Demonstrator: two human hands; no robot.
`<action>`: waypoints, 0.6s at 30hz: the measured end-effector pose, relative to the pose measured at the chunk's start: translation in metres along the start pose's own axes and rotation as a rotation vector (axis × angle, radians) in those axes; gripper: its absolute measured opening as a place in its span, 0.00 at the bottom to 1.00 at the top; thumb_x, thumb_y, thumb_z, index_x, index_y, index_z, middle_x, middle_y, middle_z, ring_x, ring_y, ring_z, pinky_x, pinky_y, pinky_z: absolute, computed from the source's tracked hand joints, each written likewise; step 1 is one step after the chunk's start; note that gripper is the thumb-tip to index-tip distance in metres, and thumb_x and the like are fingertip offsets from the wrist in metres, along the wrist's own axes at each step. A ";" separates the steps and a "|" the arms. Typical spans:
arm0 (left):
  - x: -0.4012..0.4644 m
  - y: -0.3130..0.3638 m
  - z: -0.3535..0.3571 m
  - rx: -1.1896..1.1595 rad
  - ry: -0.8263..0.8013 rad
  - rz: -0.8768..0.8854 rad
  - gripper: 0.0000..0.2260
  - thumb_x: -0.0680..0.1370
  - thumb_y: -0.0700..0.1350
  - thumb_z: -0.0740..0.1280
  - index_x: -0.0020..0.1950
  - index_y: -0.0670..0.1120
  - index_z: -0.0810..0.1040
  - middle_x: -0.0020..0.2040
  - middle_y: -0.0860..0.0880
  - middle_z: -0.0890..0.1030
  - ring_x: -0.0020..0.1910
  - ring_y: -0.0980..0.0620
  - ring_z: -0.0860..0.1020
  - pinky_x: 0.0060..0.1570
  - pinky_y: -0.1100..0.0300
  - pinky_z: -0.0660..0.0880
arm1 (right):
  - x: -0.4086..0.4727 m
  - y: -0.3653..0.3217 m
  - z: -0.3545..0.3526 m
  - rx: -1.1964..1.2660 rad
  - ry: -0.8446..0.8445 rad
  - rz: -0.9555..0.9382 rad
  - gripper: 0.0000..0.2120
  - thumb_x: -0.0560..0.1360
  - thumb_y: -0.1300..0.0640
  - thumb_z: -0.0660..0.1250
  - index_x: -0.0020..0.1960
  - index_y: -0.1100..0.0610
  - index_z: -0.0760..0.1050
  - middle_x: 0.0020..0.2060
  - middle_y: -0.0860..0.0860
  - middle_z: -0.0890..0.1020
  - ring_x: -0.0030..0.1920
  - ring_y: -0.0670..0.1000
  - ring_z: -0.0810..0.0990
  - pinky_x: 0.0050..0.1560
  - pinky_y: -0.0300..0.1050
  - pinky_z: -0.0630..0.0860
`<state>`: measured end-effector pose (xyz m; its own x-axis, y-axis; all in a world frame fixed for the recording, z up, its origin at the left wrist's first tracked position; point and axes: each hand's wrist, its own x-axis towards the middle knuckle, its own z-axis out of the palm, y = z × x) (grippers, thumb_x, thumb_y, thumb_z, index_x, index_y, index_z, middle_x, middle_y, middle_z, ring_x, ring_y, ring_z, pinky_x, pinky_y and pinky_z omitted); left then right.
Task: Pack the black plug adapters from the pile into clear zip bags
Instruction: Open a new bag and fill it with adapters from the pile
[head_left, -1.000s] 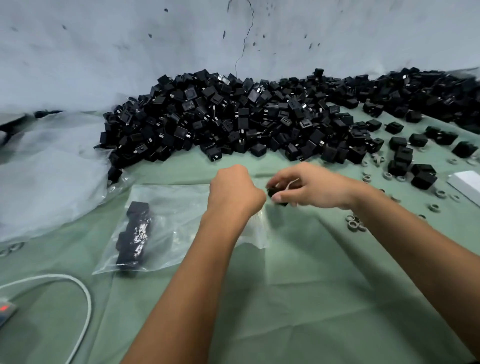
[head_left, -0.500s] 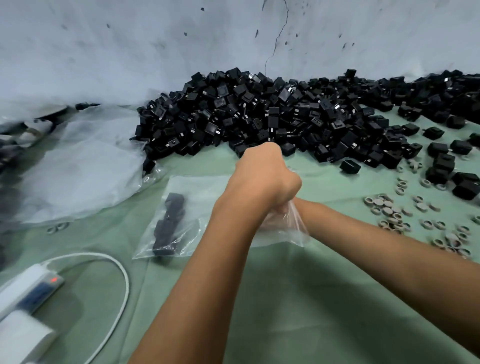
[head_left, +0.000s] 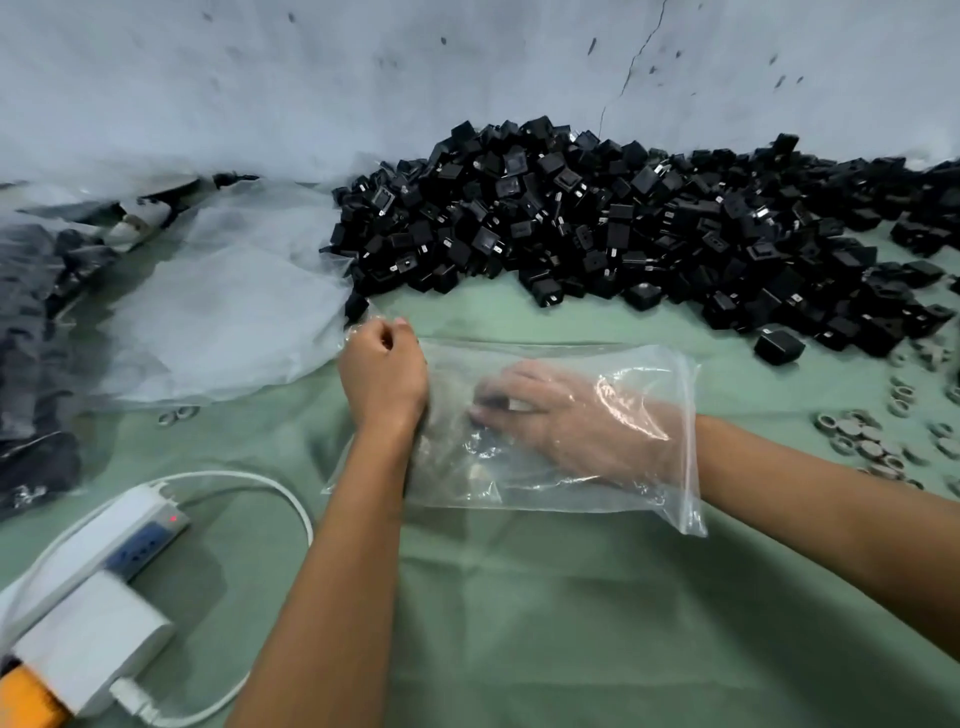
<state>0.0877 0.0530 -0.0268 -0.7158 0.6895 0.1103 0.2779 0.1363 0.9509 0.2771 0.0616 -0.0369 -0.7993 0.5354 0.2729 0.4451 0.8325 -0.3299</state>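
Left hand (head_left: 382, 371) pinches the zip bag (head_left: 644, 364) corner, steadying it; right hand (head_left: 566, 415), inside, grasps a black adapter (head_left: 492, 401) for placement.

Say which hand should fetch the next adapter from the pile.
Right. The right hand is inside the zip bag placing an adapter; the left hand grips the bag's far corner, steadying it.

A pale grey wall (head_left: 363, 78) runs across the far side, flecked with dark marks and split by a thin crack (head_left: 631, 62) toward the right. A creased green cloth (head_left: 519, 623) covers the near surface under soft, even light
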 end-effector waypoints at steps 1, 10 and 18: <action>-0.001 -0.001 0.000 -0.002 -0.011 0.019 0.19 0.81 0.52 0.59 0.42 0.39 0.77 0.38 0.40 0.82 0.41 0.38 0.81 0.47 0.40 0.79 | 0.004 0.006 0.005 0.163 -0.020 0.110 0.16 0.79 0.69 0.70 0.66 0.65 0.79 0.57 0.52 0.79 0.55 0.34 0.77 0.61 0.32 0.73; 0.005 -0.007 0.002 -0.068 -0.005 0.003 0.19 0.82 0.49 0.57 0.40 0.38 0.75 0.33 0.43 0.81 0.32 0.45 0.77 0.39 0.43 0.78 | 0.019 0.009 0.026 0.080 -0.018 0.138 0.22 0.84 0.65 0.60 0.77 0.62 0.64 0.78 0.53 0.61 0.79 0.49 0.57 0.80 0.37 0.50; 0.006 -0.008 0.002 -0.107 -0.002 -0.051 0.17 0.81 0.46 0.56 0.35 0.44 0.75 0.32 0.44 0.80 0.32 0.45 0.76 0.39 0.46 0.75 | 0.037 0.006 0.019 -0.227 -0.175 -0.050 0.31 0.85 0.61 0.60 0.83 0.57 0.48 0.83 0.51 0.49 0.83 0.48 0.46 0.82 0.42 0.42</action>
<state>0.0826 0.0579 -0.0343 -0.7261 0.6848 0.0611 0.1714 0.0942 0.9807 0.2427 0.0839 -0.0462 -0.8711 0.4770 0.1171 0.4670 0.8782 -0.1036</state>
